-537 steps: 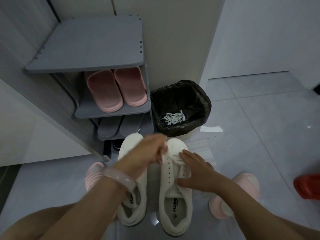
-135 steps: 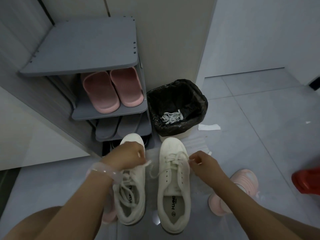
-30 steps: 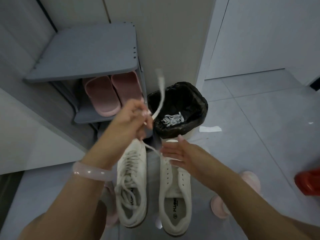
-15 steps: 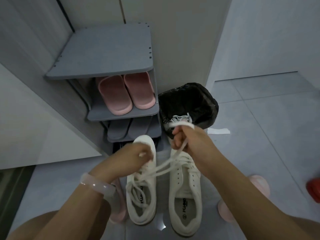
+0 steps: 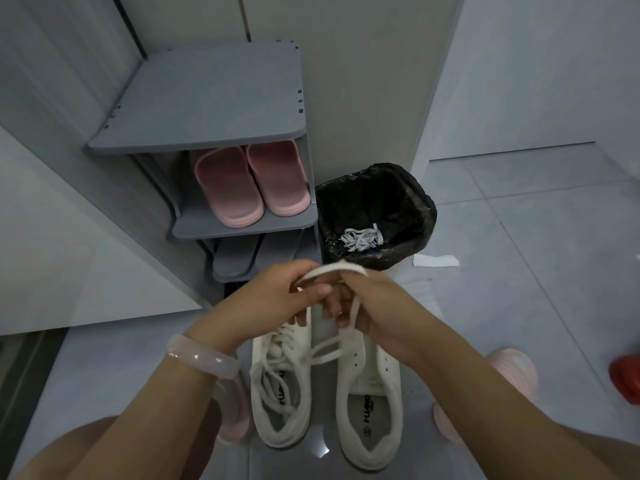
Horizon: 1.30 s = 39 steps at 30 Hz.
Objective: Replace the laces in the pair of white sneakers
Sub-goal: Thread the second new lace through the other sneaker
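Two white sneakers stand side by side on the floor, toes pointing away from me. The left sneaker (image 5: 280, 393) has a loose lace lying over its opening. The right sneaker (image 5: 369, 400) shows bare eyelets near the heel. A white lace (image 5: 332, 271) runs from the right sneaker up to my hands, which meet above the toes. My left hand (image 5: 277, 296) and my right hand (image 5: 367, 303) both grip this lace, and a loop of it arches over my fingers.
A black-lined bin (image 5: 375, 216) with old white laces (image 5: 362, 239) stands just beyond the sneakers. A grey shoe rack (image 5: 207, 133) holding pink slippers (image 5: 251, 183) is at the left. My feet wear pink slippers (image 5: 509, 379). A white paper scrap (image 5: 435, 260) and a red object (image 5: 627, 379) lie at the right.
My hands have come together above the sneaker toes, both now on the lace. Half a second ago my right hand held the lace higher, apart from my left hand.
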Motion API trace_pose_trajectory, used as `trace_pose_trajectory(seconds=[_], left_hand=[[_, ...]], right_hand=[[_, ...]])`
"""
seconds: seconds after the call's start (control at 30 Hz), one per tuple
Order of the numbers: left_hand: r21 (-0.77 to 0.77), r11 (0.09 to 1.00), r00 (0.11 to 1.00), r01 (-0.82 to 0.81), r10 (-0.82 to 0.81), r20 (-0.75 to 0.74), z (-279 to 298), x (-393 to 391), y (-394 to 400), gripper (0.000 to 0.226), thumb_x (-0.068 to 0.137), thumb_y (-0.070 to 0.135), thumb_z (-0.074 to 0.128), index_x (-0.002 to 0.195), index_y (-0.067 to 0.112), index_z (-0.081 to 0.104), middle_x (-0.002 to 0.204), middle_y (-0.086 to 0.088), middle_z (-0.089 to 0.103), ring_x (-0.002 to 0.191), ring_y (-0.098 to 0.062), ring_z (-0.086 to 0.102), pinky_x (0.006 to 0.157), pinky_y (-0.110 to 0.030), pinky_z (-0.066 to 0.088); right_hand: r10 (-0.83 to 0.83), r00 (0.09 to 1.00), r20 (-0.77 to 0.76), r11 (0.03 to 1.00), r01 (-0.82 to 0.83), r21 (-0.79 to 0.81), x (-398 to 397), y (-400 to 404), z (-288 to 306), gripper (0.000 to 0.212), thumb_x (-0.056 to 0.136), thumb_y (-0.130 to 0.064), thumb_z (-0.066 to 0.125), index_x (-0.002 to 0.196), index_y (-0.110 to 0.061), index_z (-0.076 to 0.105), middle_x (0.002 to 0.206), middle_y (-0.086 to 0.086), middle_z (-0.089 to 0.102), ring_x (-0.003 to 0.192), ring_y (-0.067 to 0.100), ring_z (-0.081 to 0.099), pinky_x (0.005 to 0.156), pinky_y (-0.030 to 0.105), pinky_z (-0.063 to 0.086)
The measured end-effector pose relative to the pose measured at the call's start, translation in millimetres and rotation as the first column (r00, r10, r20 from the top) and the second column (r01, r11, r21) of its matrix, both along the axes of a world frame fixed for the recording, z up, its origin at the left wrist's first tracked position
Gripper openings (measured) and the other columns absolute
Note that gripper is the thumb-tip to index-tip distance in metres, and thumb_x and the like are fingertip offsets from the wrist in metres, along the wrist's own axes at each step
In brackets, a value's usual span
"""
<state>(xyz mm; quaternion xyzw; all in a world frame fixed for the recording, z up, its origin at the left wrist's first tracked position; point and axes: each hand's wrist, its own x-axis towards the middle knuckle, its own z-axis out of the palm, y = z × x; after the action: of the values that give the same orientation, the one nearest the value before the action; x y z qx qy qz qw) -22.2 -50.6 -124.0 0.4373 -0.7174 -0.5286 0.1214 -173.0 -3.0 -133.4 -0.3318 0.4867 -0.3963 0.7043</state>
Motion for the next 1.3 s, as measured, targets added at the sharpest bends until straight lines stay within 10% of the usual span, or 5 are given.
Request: trace_pose_trajectory(seconds=[0.33, 0.5, 0.63, 0.73, 1.3], left_hand=[[0.477, 0.869, 0.673, -0.132, 0.432, -0.601, 4, -8, -2, 0.034, 0.090, 0.029, 0.048, 0.064, 0.010, 0.060, 0.107, -0.003, 0.070, 0.105, -0.017, 0.064, 0.094, -0.033, 0.050], [0.643, 0.716, 0.324, -0.272, 0.697, -0.639, 20, 5, -18, 0.037, 0.089, 0.037, 0.040, 0.065, 0.012, 0.051, 0.056, 0.002, 0.048, 0.043, -0.006, 0.041, 0.046, -0.017, 0.046], [0.015, 0.806, 0.783, -0.591, 0.579, -0.229, 6, 13, -25, 0.032, 0.097, 0.018, 0.040, 0.074, 0.018, 0.062, 0.067, 0.006, 0.060, 0.039, -0.002, 0.041, 0.038, -0.017, 0.033], [-0.207, 0.969, 0.964, -0.137, 0.178, 0.197, -14, -1, -10, 0.025, 0.092, 0.004, 0.045, 0.096, 0.025, 0.058, 0.085, 0.005, 0.069, 0.049, 0.003, 0.050, 0.042, -0.012, 0.038], [-0.437, 0.880, 0.877, 0.187, 0.051, 0.478, -83, -38, 24, 0.022, 0.091, 0.027, 0.047, 0.101, 0.022, 0.067, 0.099, 0.001, 0.067, 0.095, -0.016, 0.058, 0.074, -0.028, 0.041]], right_hand=[[0.223, 0.925, -0.308, 0.967, -0.249, -0.046, 6, 8, -13, 0.019, 0.098, -0.022, 0.043, 0.094, -0.016, 0.061, 0.076, -0.004, 0.065, 0.073, 0.003, 0.062, 0.069, 0.015, 0.048], [-0.037, 0.938, -0.345, 0.999, 0.020, -0.051, -13, -1, -14, 0.017, 0.093, -0.020, 0.053, 0.107, -0.022, 0.062, 0.105, -0.006, 0.066, 0.096, 0.005, 0.060, 0.080, 0.019, 0.044], [-0.249, 0.884, -0.396, 0.964, 0.264, -0.017, -39, -9, -16, 0.021, 0.095, -0.009, 0.041, 0.090, -0.013, 0.060, 0.082, 0.003, 0.064, 0.078, 0.015, 0.059, 0.071, 0.023, 0.046], [0.082, 0.686, -0.723, 0.996, -0.084, 0.033, -42, -2, -26, 0.020, 0.092, -0.011, 0.045, 0.083, -0.014, 0.063, 0.070, -0.001, 0.061, 0.058, 0.009, 0.053, 0.052, 0.014, 0.042], [0.413, 0.412, -0.812, 0.871, -0.438, 0.222, -42, 21, -59, 0.036, 0.091, -0.013, 0.040, 0.116, -0.023, 0.065, 0.072, 0.000, 0.060, 0.060, 0.007, 0.053, 0.072, 0.024, 0.047]])
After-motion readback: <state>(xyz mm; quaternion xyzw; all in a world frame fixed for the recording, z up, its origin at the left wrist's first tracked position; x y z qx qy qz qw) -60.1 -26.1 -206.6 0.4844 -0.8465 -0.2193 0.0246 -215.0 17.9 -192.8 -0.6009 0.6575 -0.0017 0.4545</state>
